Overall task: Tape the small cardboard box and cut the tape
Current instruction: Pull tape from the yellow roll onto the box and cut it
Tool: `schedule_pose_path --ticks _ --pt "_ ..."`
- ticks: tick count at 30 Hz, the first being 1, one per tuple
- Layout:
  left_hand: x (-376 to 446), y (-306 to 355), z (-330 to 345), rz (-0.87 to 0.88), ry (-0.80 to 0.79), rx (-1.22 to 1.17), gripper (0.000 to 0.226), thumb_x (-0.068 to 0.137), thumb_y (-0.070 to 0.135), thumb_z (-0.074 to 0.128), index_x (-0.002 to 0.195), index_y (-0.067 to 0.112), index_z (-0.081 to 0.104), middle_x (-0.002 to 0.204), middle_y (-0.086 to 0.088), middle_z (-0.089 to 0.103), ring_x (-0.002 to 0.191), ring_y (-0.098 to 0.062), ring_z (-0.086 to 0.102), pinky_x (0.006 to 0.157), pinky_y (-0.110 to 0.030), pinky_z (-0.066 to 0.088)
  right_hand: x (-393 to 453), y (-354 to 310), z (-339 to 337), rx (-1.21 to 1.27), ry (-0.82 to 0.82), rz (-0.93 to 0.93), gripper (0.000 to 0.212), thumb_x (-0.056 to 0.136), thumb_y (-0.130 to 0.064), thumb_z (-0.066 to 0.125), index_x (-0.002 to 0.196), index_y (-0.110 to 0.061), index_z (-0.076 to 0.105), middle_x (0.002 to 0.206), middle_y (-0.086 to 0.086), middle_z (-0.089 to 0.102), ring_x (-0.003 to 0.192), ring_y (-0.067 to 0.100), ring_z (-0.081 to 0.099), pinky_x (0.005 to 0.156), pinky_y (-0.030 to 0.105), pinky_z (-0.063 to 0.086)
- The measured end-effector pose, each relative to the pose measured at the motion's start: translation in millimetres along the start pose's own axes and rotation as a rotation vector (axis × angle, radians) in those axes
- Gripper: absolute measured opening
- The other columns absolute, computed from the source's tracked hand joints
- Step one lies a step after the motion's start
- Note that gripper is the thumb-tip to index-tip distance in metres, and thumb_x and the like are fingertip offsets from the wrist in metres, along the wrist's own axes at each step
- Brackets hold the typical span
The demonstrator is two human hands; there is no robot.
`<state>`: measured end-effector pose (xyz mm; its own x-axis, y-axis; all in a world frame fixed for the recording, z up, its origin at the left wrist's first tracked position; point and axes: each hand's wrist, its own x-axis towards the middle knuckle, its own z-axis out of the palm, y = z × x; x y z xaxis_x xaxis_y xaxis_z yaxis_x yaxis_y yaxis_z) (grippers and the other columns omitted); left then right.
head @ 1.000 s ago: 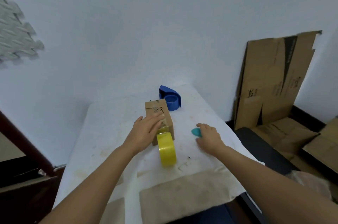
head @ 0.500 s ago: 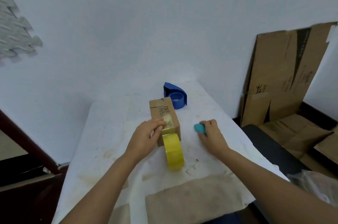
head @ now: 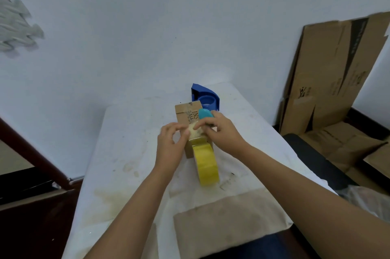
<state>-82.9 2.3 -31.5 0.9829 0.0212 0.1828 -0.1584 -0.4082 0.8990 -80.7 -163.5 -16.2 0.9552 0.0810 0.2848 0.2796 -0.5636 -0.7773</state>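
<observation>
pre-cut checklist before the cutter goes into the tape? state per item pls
1. Tape strip laid on the small cardboard box: ok.
2. Left hand pinning the strip: ok.
3. Teal cutter held in right hand: ok.
4. Blade exposed: cannot tell.
5. Yellow tape roll attached to the strip, uncut: ok.
6. Left fingers out of the cut line: cannot tell, they look close.

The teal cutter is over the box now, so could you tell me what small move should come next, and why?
Probably draw the teal cutter in the right hand across the tape strip that the left hand pins to the small cardboard box, since the yellow tape roll looks uncut.
</observation>
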Motion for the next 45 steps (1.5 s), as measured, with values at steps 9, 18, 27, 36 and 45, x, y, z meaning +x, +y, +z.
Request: schedule_pose_path --ticks 9,18,27,36,45 --pt "-38.6 15.0 -2.8 -0.564 -0.495 -0.424 0.047 0.097 0.047 0.047 0.110 0.008 0.069 0.105 -0.009 0.075 0.096 -0.020 0.073 0.086 -0.033 0.058 9.2 12.8 0.2 -0.145 -0.192 -0.077 0.018 0.092 -0.020 0.057 0.100 -0.023 0.074 0.102 0.002 0.059 0.093 0.012 0.053 0.070 0.009 0.037" --pt "-47.2 17.6 -7.4 -0.539 -0.535 -0.402 0.037 0.097 0.035 0.054 0.116 0.007 0.069 0.107 -0.009 0.076 0.099 -0.021 0.073 0.094 -0.037 0.055 9.5 16.2 -1.5 -0.086 -0.265 -0.053 0.018 0.090 -0.021 0.062 0.102 -0.023 0.075 0.114 0.005 0.056 0.104 0.016 0.054 0.083 0.015 0.042" --pt "-57.7 26.6 -5.8 -0.609 -0.525 -0.379 0.036 0.098 0.034 0.054 0.112 0.005 0.070 0.104 -0.012 0.076 0.097 -0.025 0.073 0.091 -0.038 0.057 8.4 13.8 -2.6 -0.103 -0.287 -0.073 0.019 0.090 -0.020 0.061 0.105 -0.022 0.073 0.114 0.005 0.055 0.104 0.017 0.053 0.089 0.026 0.047" --pt "-51.7 31.5 -6.0 -0.656 -0.511 -0.425 0.022 0.095 0.031 0.060 0.097 0.009 0.064 0.094 -0.013 0.077 0.085 -0.025 0.074 0.083 -0.037 0.059 10.0 15.5 -4.9 -0.068 -0.310 -0.072 0.018 0.088 -0.024 0.065 0.104 -0.022 0.072 0.112 0.001 0.053 0.100 0.010 0.051 0.080 0.012 0.041" --pt "-37.7 35.3 -14.4 -0.683 -0.604 -0.328 0.029 0.093 0.034 0.061 0.107 0.009 0.067 0.106 -0.013 0.076 0.087 -0.020 0.074 0.077 -0.028 0.061 9.3 21.6 1.1 -0.115 -0.289 -0.121 0.017 0.088 -0.025 0.064 0.105 -0.023 0.070 0.110 0.000 0.050 0.099 0.010 0.048 0.080 0.009 0.036"
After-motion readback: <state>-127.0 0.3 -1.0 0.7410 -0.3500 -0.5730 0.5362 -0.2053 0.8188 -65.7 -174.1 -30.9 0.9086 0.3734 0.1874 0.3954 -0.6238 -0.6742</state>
